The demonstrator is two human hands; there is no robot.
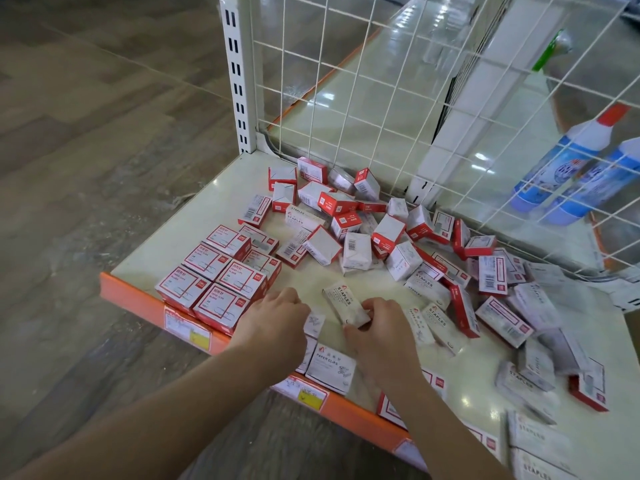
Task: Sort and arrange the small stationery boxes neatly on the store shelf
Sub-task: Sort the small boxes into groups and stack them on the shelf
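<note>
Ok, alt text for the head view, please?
The right hand pinches a white cardboard STAPLES box on the cream shelf; the left hand rests curled beside it. Red-and-white boxes sit tidy at front left, with others jumbled behind.

Wood-look floor (86, 150), glossy tiles (363, 98)

Two blue bottles (568, 174) with red-and-white caps lean behind white wire mesh (363, 81); grey wood-pattern floor (104, 133) lies left.
</note>
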